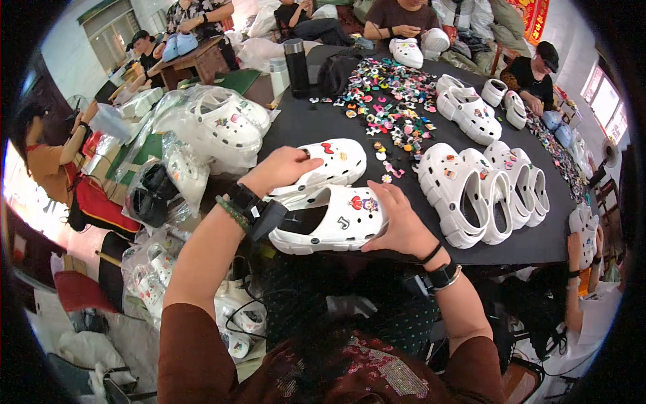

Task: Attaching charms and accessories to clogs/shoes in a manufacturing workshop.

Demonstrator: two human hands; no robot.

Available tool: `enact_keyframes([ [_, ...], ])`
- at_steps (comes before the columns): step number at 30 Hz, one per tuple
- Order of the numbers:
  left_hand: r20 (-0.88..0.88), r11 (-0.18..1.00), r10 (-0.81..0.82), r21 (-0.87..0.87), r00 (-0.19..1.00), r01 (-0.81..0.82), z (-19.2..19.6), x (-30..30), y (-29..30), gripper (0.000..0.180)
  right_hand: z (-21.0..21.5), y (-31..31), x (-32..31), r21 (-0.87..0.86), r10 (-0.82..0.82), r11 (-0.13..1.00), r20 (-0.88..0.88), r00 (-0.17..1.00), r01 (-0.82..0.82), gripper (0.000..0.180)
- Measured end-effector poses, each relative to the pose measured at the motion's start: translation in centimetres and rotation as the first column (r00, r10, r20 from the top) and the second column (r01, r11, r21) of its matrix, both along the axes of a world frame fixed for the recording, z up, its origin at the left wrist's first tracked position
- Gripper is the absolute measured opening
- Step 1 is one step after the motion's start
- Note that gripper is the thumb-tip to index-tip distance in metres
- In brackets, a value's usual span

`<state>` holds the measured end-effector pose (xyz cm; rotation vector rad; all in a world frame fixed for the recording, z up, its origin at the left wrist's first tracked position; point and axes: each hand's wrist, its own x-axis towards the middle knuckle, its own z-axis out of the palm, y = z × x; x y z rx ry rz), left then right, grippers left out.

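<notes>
Two white clogs lie side by side at the near edge of the black table, toes to the right. My left hand (284, 168) is closed on the upper rim of the farther clog (348, 160), which carries a red bow charm and a small yellowish one. My right hand (402, 219) wraps round the toe of the nearer clog (340, 205), thumb low and fingers over the far side. On that clog sit a letter-shaped charm, a red charm and a cartoon-figure charm. Its heel is partly hidden behind the device on my left wrist.
Loose colourful charms (397, 101) spread over the table (397, 254). More white clogs (447, 192) stand to the right. A dark bottle (295, 67) stands at the back left. Bagged clogs (225, 135) are piled on the left. Several people work around the table.
</notes>
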<state>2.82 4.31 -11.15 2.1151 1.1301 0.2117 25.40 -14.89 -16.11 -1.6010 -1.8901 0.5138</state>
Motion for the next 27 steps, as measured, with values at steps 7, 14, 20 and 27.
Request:
enact_keyframes([
  [7,0.170,0.989,0.125,0.056,0.977,-0.137,5.0,-6.3,0.2,0.036,-0.1,0.4,0.0,0.019,0.013,1.000,0.002,1.000,-0.013,0.116],
  [14,0.042,0.985,0.013,0.170,0.999,-0.020,1.8,-5.9,-0.3,0.035,0.1,0.3,-0.1,0.011,0.023,1.000,0.020,1.000,-0.023,0.117],
  [20,0.306,0.888,0.230,-0.454,0.924,-0.071,-0.9,1.1,-1.1,0.049,-0.3,0.0,-0.2,0.022,-0.010,1.000,0.034,0.999,0.010,0.116],
  [27,0.449,0.393,0.610,-0.887,0.653,0.242,-3.2,3.0,0.5,0.041,0.3,-0.4,-0.7,0.015,-0.034,0.999,0.045,0.998,0.033,0.116],
])
